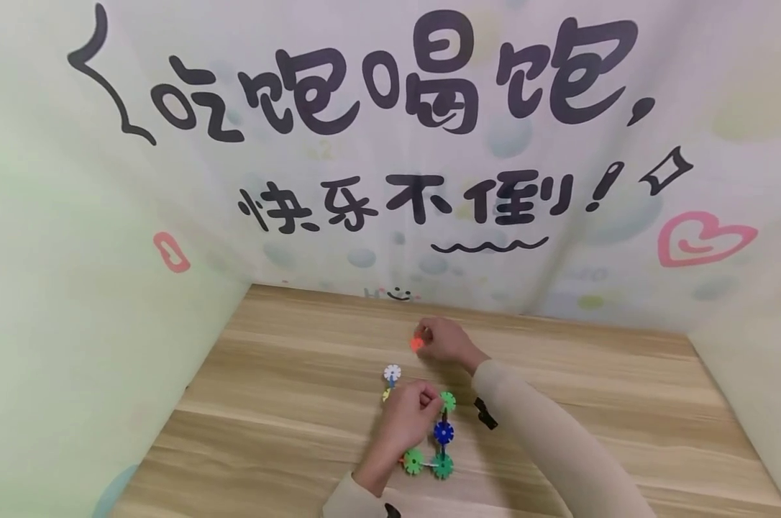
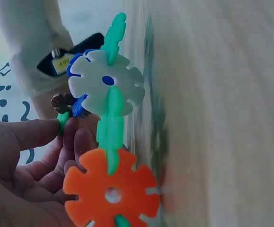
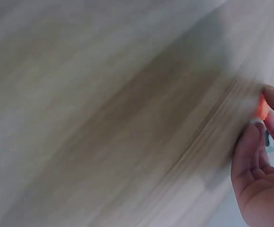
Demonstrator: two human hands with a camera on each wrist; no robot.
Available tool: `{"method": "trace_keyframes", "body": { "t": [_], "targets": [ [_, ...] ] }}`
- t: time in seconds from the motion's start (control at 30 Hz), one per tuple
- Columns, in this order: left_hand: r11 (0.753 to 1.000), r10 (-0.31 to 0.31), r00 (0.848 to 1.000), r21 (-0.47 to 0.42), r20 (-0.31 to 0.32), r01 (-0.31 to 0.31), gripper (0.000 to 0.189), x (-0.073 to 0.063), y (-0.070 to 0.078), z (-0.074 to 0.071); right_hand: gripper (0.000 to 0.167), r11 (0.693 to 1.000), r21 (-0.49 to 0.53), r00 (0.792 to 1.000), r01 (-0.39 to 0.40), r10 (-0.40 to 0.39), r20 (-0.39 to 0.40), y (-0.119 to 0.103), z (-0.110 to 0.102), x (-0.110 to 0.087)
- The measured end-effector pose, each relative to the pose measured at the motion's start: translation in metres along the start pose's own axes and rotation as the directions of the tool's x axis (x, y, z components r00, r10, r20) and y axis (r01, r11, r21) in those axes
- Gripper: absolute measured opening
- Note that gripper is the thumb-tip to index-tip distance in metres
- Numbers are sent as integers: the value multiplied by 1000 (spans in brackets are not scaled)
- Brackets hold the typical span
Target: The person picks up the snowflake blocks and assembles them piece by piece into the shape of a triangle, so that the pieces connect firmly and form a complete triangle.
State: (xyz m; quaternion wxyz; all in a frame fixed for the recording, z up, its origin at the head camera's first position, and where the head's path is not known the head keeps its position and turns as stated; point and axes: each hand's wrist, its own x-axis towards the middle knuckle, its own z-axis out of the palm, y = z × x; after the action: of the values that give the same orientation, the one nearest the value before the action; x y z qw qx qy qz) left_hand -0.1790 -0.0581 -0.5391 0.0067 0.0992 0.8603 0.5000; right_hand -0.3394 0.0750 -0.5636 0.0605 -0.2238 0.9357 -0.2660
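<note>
My left hand (image 1: 405, 417) pinches a green notched disc (image 1: 447, 401) at the upper right end of a chain of interlocking plastic discs. Down from it run a dark blue disc (image 1: 444, 432), a darker green disc (image 1: 442, 465) and a light green disc (image 1: 413, 461). Part of the chain is hidden behind that hand; a white disc (image 1: 393, 373) pokes out beyond it. Orange (image 2: 111, 165) and white (image 2: 92, 90) discs joined by green ones stand close up in the left wrist view. Farther back, my right hand (image 1: 449, 342) holds an orange-red disc (image 1: 417, 344) between thumb and fingers.
The wood-grain table (image 1: 287, 403) ends at a printed cloth backdrop (image 1: 390, 151) behind the hands. A pale wall (image 1: 73, 324) rises at the left. Black straps (image 1: 485, 414) sit at the wrists.
</note>
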Motion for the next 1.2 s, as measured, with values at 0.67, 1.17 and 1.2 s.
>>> {"method": "trace_keyframes", "body": {
  "t": [0.67,1.17,1.2],
  "targets": [
    [997,-67,997,-30,32,68,7,2,4,-6,13,808,587,998,-50,24,52,-1,-33,-83],
    [992,-85,993,-86,80,92,9,0,6,-1,10,701,713,988,26,-128,90,0,-42,-120],
    [992,-81,993,-89,82,88,9,-1,6,-1,10,701,712,987,26,-132,94,1,-40,-121]
  ]
}}
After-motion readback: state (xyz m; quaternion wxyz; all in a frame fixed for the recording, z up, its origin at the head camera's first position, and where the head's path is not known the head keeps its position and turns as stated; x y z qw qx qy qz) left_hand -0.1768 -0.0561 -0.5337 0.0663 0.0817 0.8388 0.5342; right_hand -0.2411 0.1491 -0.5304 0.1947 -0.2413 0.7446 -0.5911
